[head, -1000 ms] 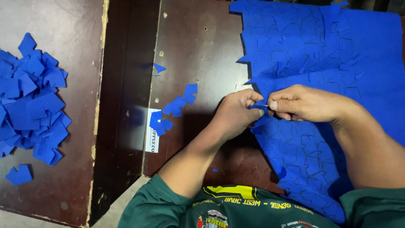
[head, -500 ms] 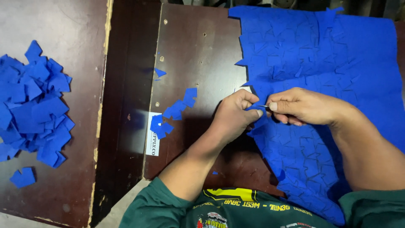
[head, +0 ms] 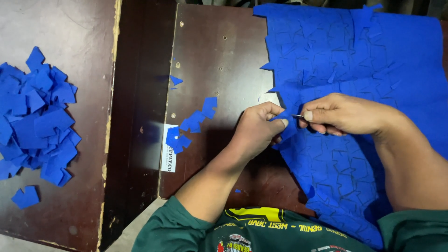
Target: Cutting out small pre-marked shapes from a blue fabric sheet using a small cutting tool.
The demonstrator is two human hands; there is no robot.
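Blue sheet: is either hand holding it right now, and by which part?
The left hand pinches the blue sheet at its ragged left edge. The right hand holds a thin metal tool, gripped near its tip.

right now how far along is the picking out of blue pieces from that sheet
Done: a big pile of blue pieces lies far left, a few loose pieces nearer. In hand: the left hand pinches the blue sheet edge while the right hand holds a thin metal tool. Left: most of the cut sheet.
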